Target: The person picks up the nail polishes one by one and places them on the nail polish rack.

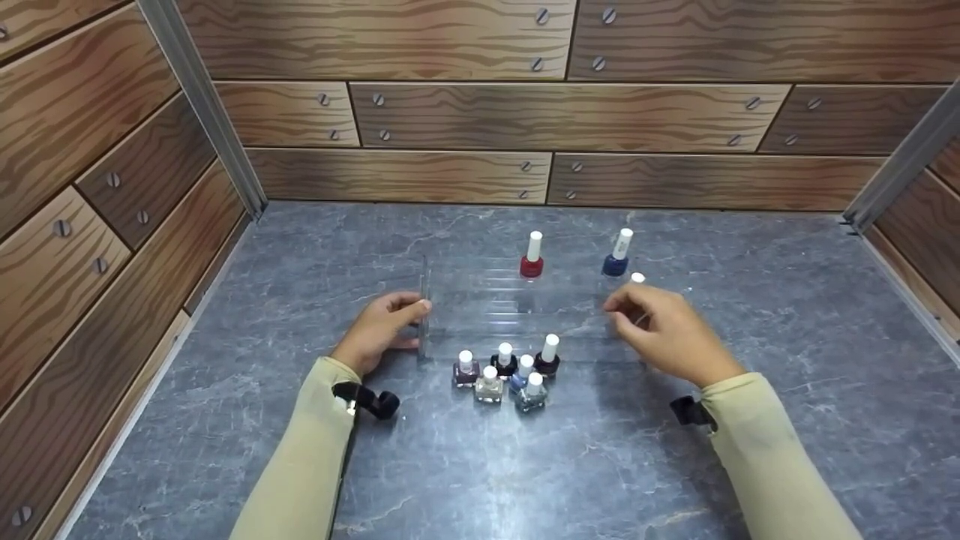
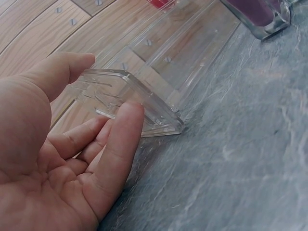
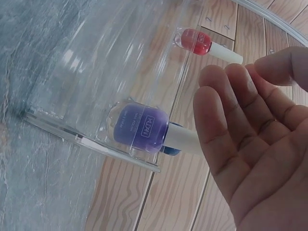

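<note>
A clear acrylic tiered rack (image 1: 480, 324) lies across the middle of the table. My left hand (image 1: 381, 330) holds its left end panel (image 2: 156, 108), thumb at the upper edge and other fingers against the outer side. On the rack stand a red nail polish bottle (image 1: 532, 264), a blue one (image 1: 616, 262) and a purple one (image 3: 139, 127), all with white caps. Beside the purple bottle is my right hand (image 1: 667, 330), fingers loosely bent with nothing gripped. Its fingers overlap the end of the purple bottle's white cap (image 3: 184, 138) in the right wrist view.
Several nail polish bottles cluster before the rack, among them a mauve one (image 1: 466, 371), a pale beige one (image 1: 489, 388), a dark one (image 1: 548, 363) and a glittery one (image 1: 532, 397). Wood-patterned walls (image 1: 450, 116) enclose the grey marbled table (image 1: 480, 472).
</note>
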`<state>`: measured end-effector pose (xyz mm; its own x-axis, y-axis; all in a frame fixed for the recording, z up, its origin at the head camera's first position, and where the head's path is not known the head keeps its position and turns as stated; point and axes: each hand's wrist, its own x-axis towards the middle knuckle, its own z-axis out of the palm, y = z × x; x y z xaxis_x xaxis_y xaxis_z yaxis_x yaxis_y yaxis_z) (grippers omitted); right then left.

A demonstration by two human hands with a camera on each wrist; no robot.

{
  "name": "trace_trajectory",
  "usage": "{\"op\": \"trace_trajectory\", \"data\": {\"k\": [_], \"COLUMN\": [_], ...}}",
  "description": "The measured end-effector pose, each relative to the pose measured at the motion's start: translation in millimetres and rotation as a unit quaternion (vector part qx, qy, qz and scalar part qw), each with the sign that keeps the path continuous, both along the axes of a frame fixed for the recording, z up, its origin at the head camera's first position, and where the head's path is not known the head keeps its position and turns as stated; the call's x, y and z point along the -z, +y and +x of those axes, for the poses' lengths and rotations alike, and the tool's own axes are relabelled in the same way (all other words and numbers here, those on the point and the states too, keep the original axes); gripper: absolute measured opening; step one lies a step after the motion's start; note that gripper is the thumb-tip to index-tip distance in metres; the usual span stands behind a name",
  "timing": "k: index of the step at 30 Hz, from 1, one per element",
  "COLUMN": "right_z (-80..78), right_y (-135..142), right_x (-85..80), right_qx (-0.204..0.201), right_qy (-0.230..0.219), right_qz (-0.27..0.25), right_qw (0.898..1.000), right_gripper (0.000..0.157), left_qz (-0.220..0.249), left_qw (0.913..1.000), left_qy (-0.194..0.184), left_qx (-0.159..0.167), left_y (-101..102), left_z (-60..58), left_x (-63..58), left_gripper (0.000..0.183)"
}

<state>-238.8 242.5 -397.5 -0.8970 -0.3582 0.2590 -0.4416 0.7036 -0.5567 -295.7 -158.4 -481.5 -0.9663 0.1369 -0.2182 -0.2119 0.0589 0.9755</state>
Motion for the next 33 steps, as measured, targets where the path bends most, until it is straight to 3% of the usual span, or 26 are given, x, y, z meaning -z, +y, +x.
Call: {"op": "trace_trajectory", "data": {"k": [33], "right_z": [-0.9], "right_y": [1.0], "right_x": [1.5], "right_qx": [-0.009], "right_qy": [-0.023], "right_qz": [0.028], "right_qw": [0.999], "right_gripper": [0.011], "left_qz": [-0.007], "left_qw": [1.0], "left_qy": [-0.001], "left_qx": [0.0], "left_y": [0.0], "left_z": [-0.6], "left_x": [1.2], "left_gripper": [0.056]}}
